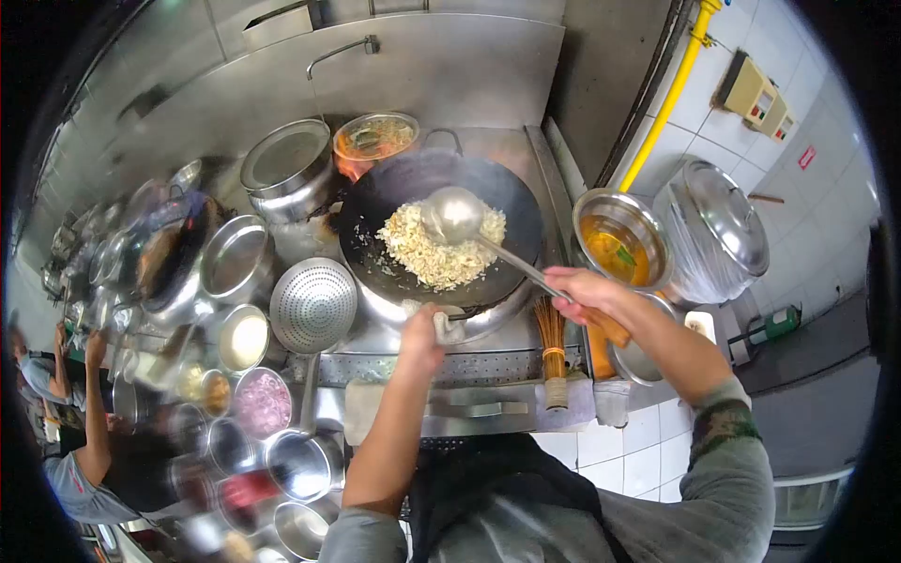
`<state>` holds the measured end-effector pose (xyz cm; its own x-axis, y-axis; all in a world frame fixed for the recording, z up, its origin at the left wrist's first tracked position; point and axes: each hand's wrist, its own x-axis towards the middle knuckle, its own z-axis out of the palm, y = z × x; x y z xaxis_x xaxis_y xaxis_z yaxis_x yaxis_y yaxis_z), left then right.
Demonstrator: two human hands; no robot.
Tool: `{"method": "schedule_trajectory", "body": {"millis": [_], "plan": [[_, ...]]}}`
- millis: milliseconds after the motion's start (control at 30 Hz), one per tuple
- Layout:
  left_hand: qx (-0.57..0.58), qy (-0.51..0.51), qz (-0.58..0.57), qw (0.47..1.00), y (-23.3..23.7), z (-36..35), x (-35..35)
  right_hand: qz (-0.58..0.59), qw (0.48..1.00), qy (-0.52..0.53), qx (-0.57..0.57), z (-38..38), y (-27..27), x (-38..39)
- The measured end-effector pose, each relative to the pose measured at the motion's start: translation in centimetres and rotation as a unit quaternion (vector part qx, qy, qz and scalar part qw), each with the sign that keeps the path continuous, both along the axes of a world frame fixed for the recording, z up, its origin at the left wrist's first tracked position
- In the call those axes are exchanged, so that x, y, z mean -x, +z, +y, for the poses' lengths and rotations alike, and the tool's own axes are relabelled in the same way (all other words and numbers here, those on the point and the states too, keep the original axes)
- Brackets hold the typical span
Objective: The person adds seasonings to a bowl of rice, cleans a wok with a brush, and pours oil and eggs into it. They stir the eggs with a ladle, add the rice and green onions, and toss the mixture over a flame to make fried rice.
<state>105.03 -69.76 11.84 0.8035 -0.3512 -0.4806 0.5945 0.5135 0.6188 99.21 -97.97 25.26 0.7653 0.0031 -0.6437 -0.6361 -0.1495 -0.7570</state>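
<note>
The person stands at a steel range with a black wok [375, 202] set over the burner. The left hand [422, 336] is closed on the wok's near handle, with a pale cloth [450, 327] bunched between palm and metal. The right hand [584, 291] is wrapped tight around the long handle of a steel ladle [452, 214]. The ladle's bowl rests on a heap of fried rice [434, 255] in the middle of the wok.

Just left of the wok a perforated strainer [314, 303] lies face up, and a lidded steel pot [286, 161] stands behind it. A bowl of orange sauce [375, 136] sits at the wok's far rim. To the right, a steel bowl of amber oil [619, 246] stands beside a large covered pot [718, 225]. A bamboo brush [552, 342] leans upright at the front edge of the range, between the two arms. Small seasoning bowls [263, 403] crowd the lower left, where another person [89, 450] works with an arm raised. A yellow pipe [671, 94] runs up the tiled wall.
</note>
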Motion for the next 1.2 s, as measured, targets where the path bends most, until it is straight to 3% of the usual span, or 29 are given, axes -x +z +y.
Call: {"method": "schedule_trajectory", "body": {"millis": [67,167,200,300,333,367,400,467,500,600,633,700,800,833,900,967,1000,1033,1100,1200], "plan": [[0.016,-0.011,0.006,1.0,-0.6,-0.1,-0.8,-0.053,0.976,0.102,0.183,0.8,-0.1,-2.4],[0.009,-0.003,0.022,1.0,-1.4,0.2,-0.4,-0.099,0.958,0.14,0.23,0.1,4.0,-1.2],[0.007,0.004,0.021,1.0,-1.2,-0.1,-0.6,-0.048,0.985,0.108,0.128,-1.0,4.2,-1.1],[-0.009,-0.001,0.027,1.0,-1.2,0.1,-0.9,0.024,0.997,0.055,0.041,-2.3,-0.4,-2.9],[0.002,-0.011,0.018,1.0,-1.0,0.1,-0.9,-0.017,0.98,0.12,0.156,-2.1,-0.5,-3.4],[0.011,-0.017,0.016,1.0,-0.7,0.4,-0.3,-0.177,0.928,0.194,0.264,-3.2,-0.8,-2.8],[0.018,-0.025,0.016,0.999,-0.2,1.0,0.7,-0.327,0.837,0.257,0.356,-5.6,-1.4,-1.6],[-0.048,-0.007,0.048,0.998,6.5,1.4,5.5,-0.285,0.828,0.299,0.379,-8.1,4.4,0.6],[-0.083,0.003,0.067,0.994,8.8,1.4,7.1,-0.076,0.912,0.278,0.293,-7.9,9.1,3.3],[0.001,-0.03,0.064,0.998,9.4,0.6,7.2,-0.013,0.915,0.298,0.273,-10.3,7.4,5.1],[0.005,0.015,0.063,0.998,7.3,-0.5,5.7,-0.142,0.886,0.314,0.312,-10.2,5.4,4.6],[0.034,-0.013,-0.003,0.999,1.4,-1.1,3.7,-0.387,0.777,0.328,0.373,-9.6,-0.2,2.9],[-0.041,-0.014,-0.04,0.998,-2.5,0.8,9.7,-0.379,0.732,0.268,0.499,-8.0,-1.0,3.4],[-0.103,-0.067,-0.012,0.992,0.0,2.2,12.2,-0.399,0.738,0.262,0.477,-8.7,-0.1,3.5],[-0.1,-0.027,0.009,0.995,4.5,2.6,14.3,-0.427,0.753,0.261,0.428,-10.3,3.8,6.0],[-0.014,0.001,0.046,0.999,5.7,3.0,10.2,-0.316,0.867,0.185,0.337,-8.3,6.9,8.3],[0.019,-0.012,0.037,0.999,9.0,2.8,8.2,-0.27,0.906,0.138,0.297,-7.3,9.0,8.5],[0.025,0.037,0.084,0.996,8.3,1.9,6.1,-0.239,0.94,0.084,0.23,-5.4,10.8,8.9],[0.022,0.015,0.067,0.997,6.8,0.7,3.4,-0.168,0.982,-0.025,0.085,-1.3,12.7,9.5],[0.042,-0.005,0.041,0.998,2.0,0.0,0.5,-0.138,0.99,-0.019,-0.014,-0.6,8.5,7.0]]}}
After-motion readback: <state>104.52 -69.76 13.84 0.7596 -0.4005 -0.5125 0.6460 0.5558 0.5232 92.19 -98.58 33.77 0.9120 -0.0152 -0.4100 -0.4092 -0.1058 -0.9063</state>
